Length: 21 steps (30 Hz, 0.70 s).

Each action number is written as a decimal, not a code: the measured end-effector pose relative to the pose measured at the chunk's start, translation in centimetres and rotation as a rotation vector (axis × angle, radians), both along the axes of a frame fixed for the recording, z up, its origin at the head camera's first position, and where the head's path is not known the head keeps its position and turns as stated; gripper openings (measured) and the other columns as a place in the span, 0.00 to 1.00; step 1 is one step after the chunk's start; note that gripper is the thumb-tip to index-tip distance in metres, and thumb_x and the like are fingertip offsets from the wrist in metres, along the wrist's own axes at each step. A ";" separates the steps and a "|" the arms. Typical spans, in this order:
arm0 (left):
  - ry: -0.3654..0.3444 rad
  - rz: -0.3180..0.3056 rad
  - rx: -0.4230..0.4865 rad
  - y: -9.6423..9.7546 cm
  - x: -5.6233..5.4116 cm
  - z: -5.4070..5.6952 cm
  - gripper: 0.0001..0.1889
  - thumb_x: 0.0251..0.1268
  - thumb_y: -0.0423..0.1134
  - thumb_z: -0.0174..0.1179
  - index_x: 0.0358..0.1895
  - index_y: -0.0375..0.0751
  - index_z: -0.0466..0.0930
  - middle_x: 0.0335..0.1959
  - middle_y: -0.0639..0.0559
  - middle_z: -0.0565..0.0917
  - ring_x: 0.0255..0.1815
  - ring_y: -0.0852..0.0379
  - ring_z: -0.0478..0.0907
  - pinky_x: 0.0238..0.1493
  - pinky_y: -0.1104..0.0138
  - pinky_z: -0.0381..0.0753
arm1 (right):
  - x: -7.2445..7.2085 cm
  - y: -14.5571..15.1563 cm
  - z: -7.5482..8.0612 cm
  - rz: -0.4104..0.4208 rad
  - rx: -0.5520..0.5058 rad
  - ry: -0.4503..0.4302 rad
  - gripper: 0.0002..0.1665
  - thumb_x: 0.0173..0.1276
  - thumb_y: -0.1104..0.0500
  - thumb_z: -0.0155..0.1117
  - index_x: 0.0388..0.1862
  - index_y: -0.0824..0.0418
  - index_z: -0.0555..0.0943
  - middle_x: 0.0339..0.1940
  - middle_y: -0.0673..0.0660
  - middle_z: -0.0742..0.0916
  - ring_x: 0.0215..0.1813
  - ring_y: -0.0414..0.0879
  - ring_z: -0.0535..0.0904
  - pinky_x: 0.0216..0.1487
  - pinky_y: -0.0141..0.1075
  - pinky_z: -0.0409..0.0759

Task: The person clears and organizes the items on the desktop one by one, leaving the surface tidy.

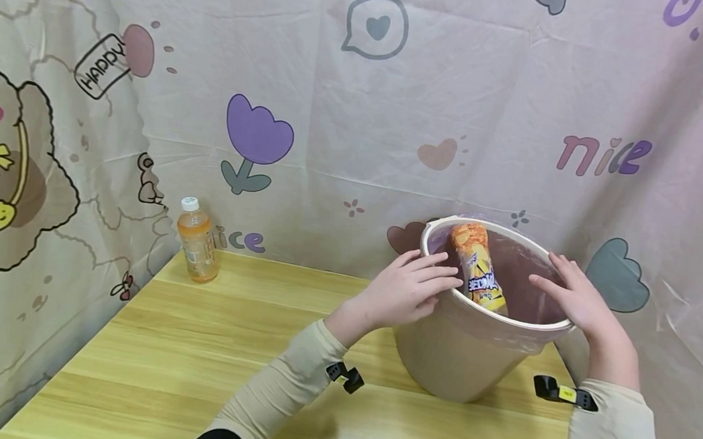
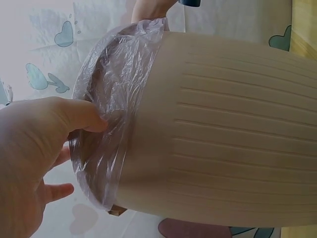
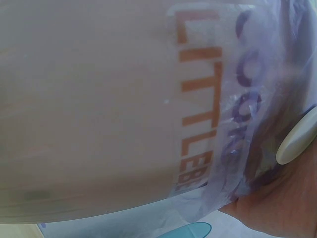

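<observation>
A beige trash can [image 1: 460,360] with a pale rim stands on the right part of the table. A thin clear plastic liner [image 2: 116,99] is folded over its rim. Inside the can, an orange and yellow snack package [image 1: 481,271] leans with its upper end near the far rim. My left hand [image 1: 410,287] holds the near left rim, fingers reaching over it and the thumb pressed on the liner outside. My right hand [image 1: 585,297] holds the right rim, its thumb over the opening. Printed lettering [image 3: 198,104] shows on the can's side in the right wrist view.
A bottle of orange drink [image 1: 199,244] with a white cap stands at the table's back left corner. The wooden table [image 1: 229,346] meets a printed cloth backdrop [image 1: 345,125] behind and on both sides.
</observation>
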<state>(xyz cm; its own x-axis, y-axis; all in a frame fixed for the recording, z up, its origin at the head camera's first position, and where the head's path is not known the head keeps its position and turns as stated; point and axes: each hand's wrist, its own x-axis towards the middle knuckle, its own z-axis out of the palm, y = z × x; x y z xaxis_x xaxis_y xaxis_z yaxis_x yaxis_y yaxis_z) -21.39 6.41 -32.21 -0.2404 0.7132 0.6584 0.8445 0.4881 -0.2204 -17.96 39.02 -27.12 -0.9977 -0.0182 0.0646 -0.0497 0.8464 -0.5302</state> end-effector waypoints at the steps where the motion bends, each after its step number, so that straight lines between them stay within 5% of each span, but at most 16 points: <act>1: -0.001 0.000 0.001 0.0 0.0 -0.1 0.24 0.63 0.44 0.60 0.64 0.56 0.76 0.65 0.60 0.78 0.74 0.58 0.65 0.69 0.57 0.67 | 0.0 0.0 0.0 0.001 -0.001 -0.001 0.50 0.74 0.37 0.42 0.79 0.65 0.37 0.77 0.75 0.38 0.76 0.74 0.26 0.64 0.78 0.37; 21: 0.040 0.068 0.051 -3.9 1.1 -2.0 0.29 0.59 0.46 0.63 0.66 0.57 0.73 0.68 0.59 0.75 0.74 0.55 0.65 0.70 0.52 0.68 | 0.0 0.0 -0.1 0.002 -0.001 -0.005 0.50 0.74 0.37 0.42 0.79 0.65 0.37 0.76 0.75 0.38 0.76 0.74 0.25 0.63 0.79 0.37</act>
